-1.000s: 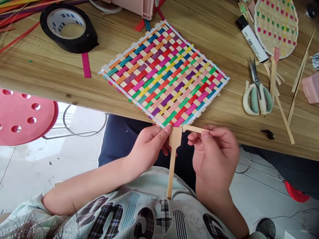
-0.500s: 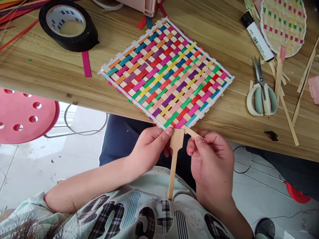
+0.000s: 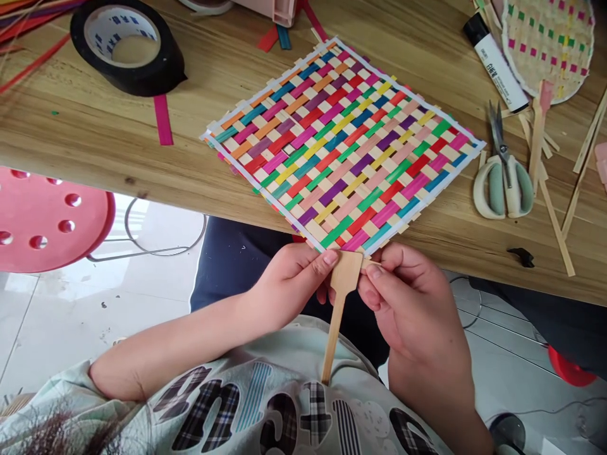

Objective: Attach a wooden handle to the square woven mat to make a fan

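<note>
A square mat (image 3: 342, 140) woven of many-coloured strips lies on the wooden table (image 3: 95, 145), one corner hanging over the near edge. My left hand (image 3: 294, 281) pinches the broad top of a wooden handle (image 3: 339, 303) right at that corner; the handle's thin stem points down toward my shirt. My right hand (image 3: 403, 297) grips the other side of the handle's top, together with a small wooden strip (image 3: 372, 261) that is mostly hidden under its fingers.
A black tape roll (image 3: 126, 47) sits at the far left with a pink strip (image 3: 163, 120) beside it. Scissors (image 3: 502, 177), a marker (image 3: 496, 63), a round woven fan (image 3: 550, 44) and loose wooden sticks (image 3: 554, 221) lie at the right. A red stool (image 3: 47, 218) stands left.
The mat has shifted rightward in view. My right hand has closed in on the handle's top, and the wooden strip it held out sideways is now tucked against the handle.
</note>
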`<state>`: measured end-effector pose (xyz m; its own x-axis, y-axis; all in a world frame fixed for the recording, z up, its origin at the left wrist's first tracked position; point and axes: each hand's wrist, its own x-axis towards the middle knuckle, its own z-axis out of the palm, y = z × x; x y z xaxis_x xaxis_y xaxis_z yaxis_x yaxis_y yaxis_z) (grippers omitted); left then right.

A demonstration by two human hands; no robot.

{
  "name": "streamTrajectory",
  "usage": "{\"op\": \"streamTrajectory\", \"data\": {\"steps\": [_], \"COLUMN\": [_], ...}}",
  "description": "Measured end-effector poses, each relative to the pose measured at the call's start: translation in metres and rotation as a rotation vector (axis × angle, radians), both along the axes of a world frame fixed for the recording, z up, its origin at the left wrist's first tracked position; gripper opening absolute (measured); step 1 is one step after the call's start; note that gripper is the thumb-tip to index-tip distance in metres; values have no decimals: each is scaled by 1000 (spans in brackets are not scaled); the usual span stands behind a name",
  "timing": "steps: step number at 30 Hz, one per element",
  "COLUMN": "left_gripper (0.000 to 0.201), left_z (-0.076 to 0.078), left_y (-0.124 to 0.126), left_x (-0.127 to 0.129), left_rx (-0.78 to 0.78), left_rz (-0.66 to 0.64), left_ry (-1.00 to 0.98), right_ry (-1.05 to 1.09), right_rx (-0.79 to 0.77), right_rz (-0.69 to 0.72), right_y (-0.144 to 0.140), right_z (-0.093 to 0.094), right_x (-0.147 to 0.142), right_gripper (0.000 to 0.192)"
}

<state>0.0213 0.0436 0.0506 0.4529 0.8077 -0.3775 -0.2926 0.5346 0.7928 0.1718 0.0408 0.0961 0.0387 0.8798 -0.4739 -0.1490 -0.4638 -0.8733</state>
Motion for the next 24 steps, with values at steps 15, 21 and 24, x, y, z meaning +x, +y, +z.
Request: {"op": "streamTrajectory", "data": {"steps": [15, 21, 24], "left_gripper": [43, 40, 39], "left_z": [6, 5, 5], "left_y": [10, 12, 12], "left_x": [1, -1, -2], "left_rx": [-87, -113, -110], "left_rz": [204, 185, 175], "left_ry": [76, 86, 70], "right_ry": [-235, -312, -312], "right_rx": [236, 269, 239], "right_rz": [-112, -69, -12], "right_y": [7, 13, 14], "right_z": [-18, -18, -18], "right_x": [-4, -4, 1], "right_gripper": [9, 5, 6]}}
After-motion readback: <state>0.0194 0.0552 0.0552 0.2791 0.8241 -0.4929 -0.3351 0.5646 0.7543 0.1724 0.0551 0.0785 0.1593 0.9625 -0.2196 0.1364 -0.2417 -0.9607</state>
